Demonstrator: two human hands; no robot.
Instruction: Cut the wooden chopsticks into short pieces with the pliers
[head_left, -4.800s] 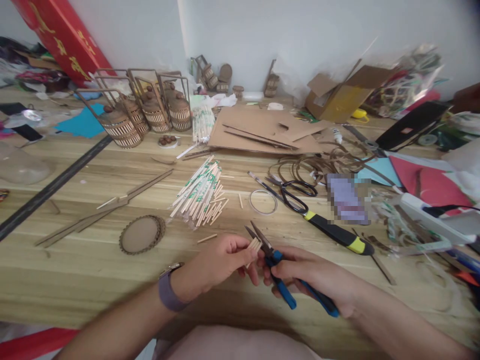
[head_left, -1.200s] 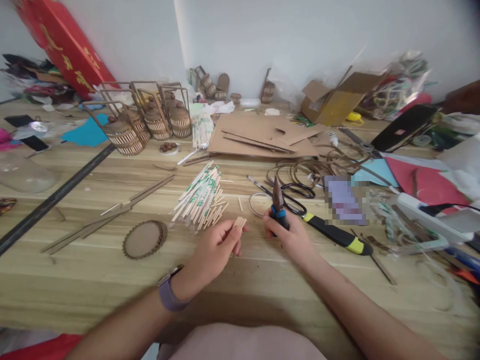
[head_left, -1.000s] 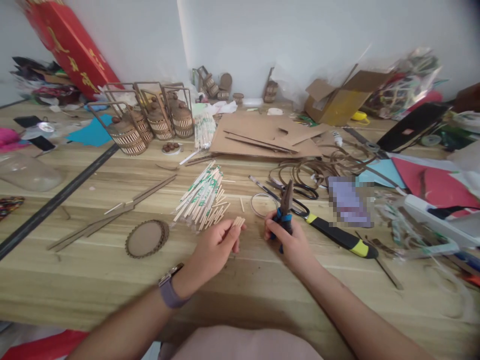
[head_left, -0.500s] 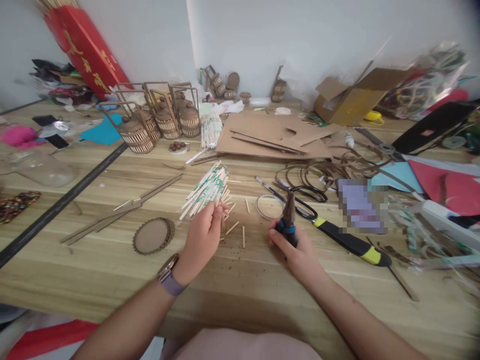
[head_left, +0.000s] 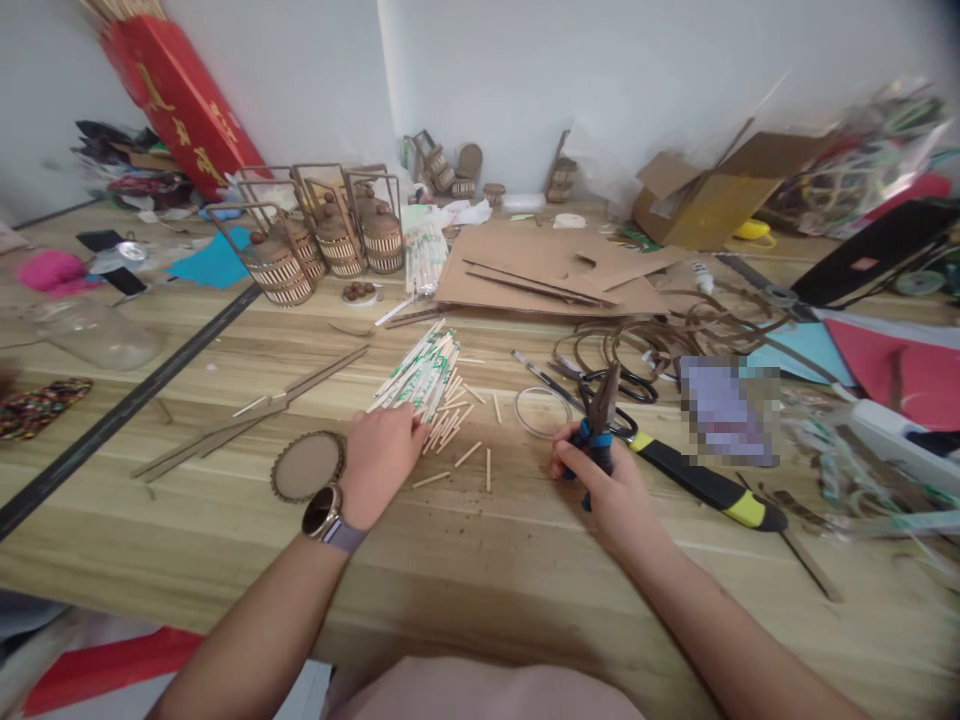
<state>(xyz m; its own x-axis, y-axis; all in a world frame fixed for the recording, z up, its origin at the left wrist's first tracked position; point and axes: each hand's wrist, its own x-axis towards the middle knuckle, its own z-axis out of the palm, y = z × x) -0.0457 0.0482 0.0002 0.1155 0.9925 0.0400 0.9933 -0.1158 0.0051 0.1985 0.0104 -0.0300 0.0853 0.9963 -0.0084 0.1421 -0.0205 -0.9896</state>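
Observation:
My left hand (head_left: 386,455), a watch on its wrist, reaches palm down to the near edge of a pile of paper-wrapped sticks (head_left: 416,370) with green print. Its fingertips are hidden, so what they hold cannot be seen. Short bare wooden sticks (head_left: 448,428) lie beside its thumb, and a few more are scattered nearer to me. My right hand (head_left: 607,480) is wrapped round the handles of pliers (head_left: 598,425), jaws pointing up and away. Left of my left hand lies a round brown disc with a ridged rim (head_left: 307,467).
Behind the pliers are large shears (head_left: 645,385), a yellow-black cutter (head_left: 697,480), a clear ring (head_left: 541,411) and coiled brown strips (head_left: 622,340). Cardboard (head_left: 540,260) lies farther back. Several small woven baskets with handles (head_left: 277,275) stand at back left. Flat strips (head_left: 247,420) lie left.
My left hand has moved left, its fingers now lowered at the stick pile. My right hand with the pliers has shifted slightly right and up, and the pliers' handles appear more spread.

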